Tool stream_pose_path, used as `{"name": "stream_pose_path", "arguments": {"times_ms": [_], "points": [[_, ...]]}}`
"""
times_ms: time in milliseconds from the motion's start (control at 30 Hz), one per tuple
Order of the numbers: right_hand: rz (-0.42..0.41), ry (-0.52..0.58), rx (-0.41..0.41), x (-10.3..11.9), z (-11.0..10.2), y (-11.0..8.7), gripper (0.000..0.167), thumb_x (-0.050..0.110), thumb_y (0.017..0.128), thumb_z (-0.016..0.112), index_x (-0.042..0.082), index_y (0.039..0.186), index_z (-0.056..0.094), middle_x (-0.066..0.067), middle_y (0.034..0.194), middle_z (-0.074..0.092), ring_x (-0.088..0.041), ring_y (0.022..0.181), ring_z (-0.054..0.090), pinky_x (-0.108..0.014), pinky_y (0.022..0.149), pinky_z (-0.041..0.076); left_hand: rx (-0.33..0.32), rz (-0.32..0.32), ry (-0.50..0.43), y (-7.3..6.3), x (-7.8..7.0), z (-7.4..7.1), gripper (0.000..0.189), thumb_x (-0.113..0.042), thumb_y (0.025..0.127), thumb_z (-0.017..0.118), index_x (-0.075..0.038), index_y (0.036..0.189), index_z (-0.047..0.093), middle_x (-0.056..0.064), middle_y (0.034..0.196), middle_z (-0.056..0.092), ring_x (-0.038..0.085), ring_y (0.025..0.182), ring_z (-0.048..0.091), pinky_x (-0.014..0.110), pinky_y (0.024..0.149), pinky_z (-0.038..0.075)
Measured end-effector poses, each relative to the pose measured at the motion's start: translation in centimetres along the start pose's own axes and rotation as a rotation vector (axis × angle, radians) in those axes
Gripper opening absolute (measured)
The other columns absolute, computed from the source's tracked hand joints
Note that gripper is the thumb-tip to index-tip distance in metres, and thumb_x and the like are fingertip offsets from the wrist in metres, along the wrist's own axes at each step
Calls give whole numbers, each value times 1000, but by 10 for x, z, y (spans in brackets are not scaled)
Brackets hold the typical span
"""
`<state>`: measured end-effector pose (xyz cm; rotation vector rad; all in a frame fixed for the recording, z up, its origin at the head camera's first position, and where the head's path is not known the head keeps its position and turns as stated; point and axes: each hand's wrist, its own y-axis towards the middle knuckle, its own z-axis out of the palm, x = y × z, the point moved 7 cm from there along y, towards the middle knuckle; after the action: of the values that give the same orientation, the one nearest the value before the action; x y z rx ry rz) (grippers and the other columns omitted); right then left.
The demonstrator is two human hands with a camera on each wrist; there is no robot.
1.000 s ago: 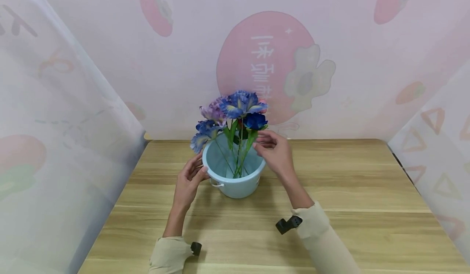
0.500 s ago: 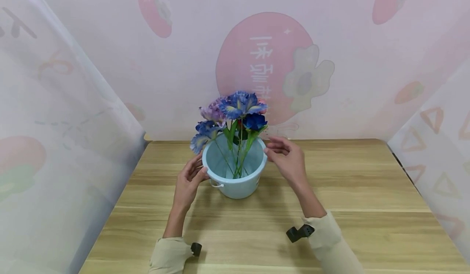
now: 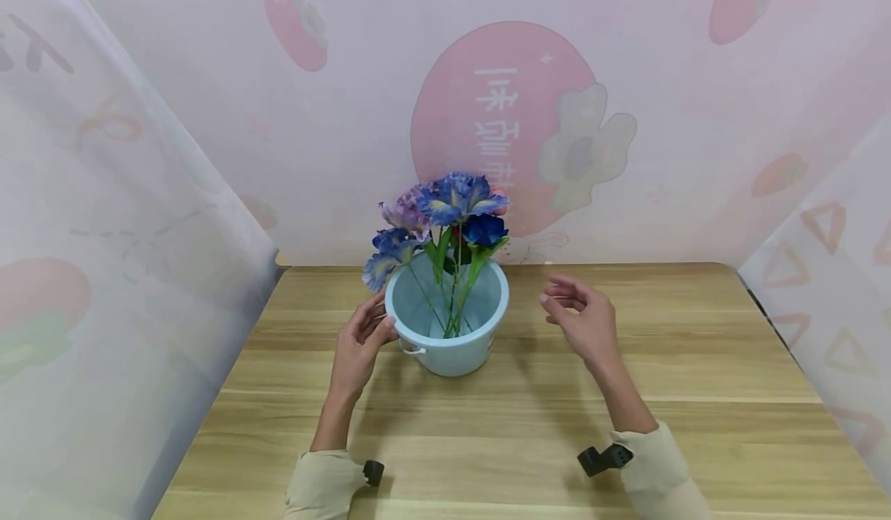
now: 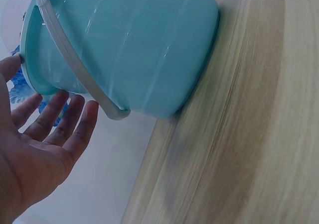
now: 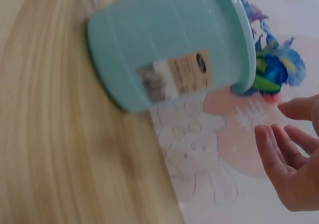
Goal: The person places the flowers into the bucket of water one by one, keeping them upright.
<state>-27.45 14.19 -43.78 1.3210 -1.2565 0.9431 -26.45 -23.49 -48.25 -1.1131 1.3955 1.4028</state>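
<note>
A light blue bucket (image 3: 452, 357) stands upright on the wooden table, several artificial flowers leaning in it. Their blue, purple and pink heads, such as the blue iris (image 3: 455, 199), rise above the rim at the back. At the bucket's left side, my left hand (image 3: 358, 350) rests its thumb and fingertips against the outer rim, above the white handle (image 4: 75, 59). My right hand (image 3: 585, 323) is off to the right, apart from the bucket, its fingers loosely bent around nothing. A printed label (image 5: 174, 74) shows on the bucket in the right wrist view.
The wooden table (image 3: 696, 350) spreads out around the bucket. Behind it hangs a pale pink backdrop (image 3: 348, 118) with printed fruit and lettering, and pale printed sheets flank both sides. A black wrist device (image 3: 604, 458) sits at the right sleeve.
My right hand has drawn back from beside the flowers and rim, moving right and toward me. The left hand, bucket and flowers have stayed in place.
</note>
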Motion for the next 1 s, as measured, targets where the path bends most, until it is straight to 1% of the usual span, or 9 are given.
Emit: {"name": "stream_pose_path", "arguments": {"times_ms": [133, 233, 333, 533, 733, 833, 900, 967, 1000], "points": [[8, -49, -13, -11, -16, -4, 41, 13, 101, 76, 0, 139, 67, -27, 127, 71, 0, 93, 72, -26, 80, 69, -8, -5, 12, -1, 1, -2, 51, -11, 107, 68, -8, 156, 55, 26, 145, 63, 15, 117, 72, 28, 88, 68], [-4, -100, -28, -15, -30, -6, 42, 15, 102, 75, 0, 140, 66, -26, 127, 72, 3, 93, 71, -25, 79, 69, -11, -8, 19, -2, 0, -3, 52, -12, 106, 68, -7, 156, 55, 26, 146, 63, 15, 118, 72, 27, 88, 68], [-18, -148, -49, -18, -46, -10, 43, 18, 103, 74, -1, 141, 65, -26, 127, 72, 6, 93, 70, -23, 78, 68, -11, -7, 30, -2, 0, -5, 52, -12, 106, 68, -6, 156, 54, 27, 147, 62, 13, 119, 71, 24, 87, 67], [-46, -259, -95, -21, -81, -19, 46, 23, 104, 74, 0, 142, 64, -24, 127, 73, 10, 92, 67, -18, 75, 66, -8, 2, 73, -2, -3, -7, 52, -13, 106, 69, -6, 155, 55, 25, 148, 63, 4, 116, 70, 21, 87, 66], [-37, -435, -135, -27, -117, -28, 48, 30, 105, 73, 3, 143, 65, -22, 128, 75, 23, 91, 56, -7, 70, 57, -9, 17, 128, -3, -4, -13, 51, -13, 106, 70, -9, 155, 57, 22, 145, 66, 8, 118, 70, 22, 89, 66], [-37, -517, -158, -29, -131, -32, 49, 33, 104, 72, 4, 143, 66, -22, 127, 75, 27, 91, 50, -2, 70, 50, -18, 17, 190, -5, -1, -20, 51, -14, 106, 70, -9, 154, 57, 20, 145, 67, 17, 122, 70, 17, 89, 63], [-44, -553, -172, -31, -139, -34, 49, 34, 104, 72, 3, 142, 66, -22, 126, 76, 22, 92, 55, 1, 70, 47, -29, 11, 254, -8, 1, -25, 51, -18, 106, 70, -10, 155, 57, 18, 146, 67, 24, 126, 69, 14, 90, 60], [-53, -585, -175, -32, -146, -36, 51, 35, 105, 71, 1, 142, 65, -24, 127, 75, 4, 99, 67, 3, 72, 47, -39, 7, 324, -10, 2, -32, 52, -23, 106, 71, -11, 155, 57, 17, 146, 67, 31, 130, 67, 14, 93, 59], [-59, -600, -172, -32, -149, -36, 52, 35, 105, 71, 0, 143, 64, -26, 128, 74, -8, 105, 71, -1, 74, 53, -45, 7, 358, -10, 3, -35, 53, -25, 106, 72, -12, 155, 57, 16, 146, 68, 34, 132, 67, 16, 95, 60]]}}
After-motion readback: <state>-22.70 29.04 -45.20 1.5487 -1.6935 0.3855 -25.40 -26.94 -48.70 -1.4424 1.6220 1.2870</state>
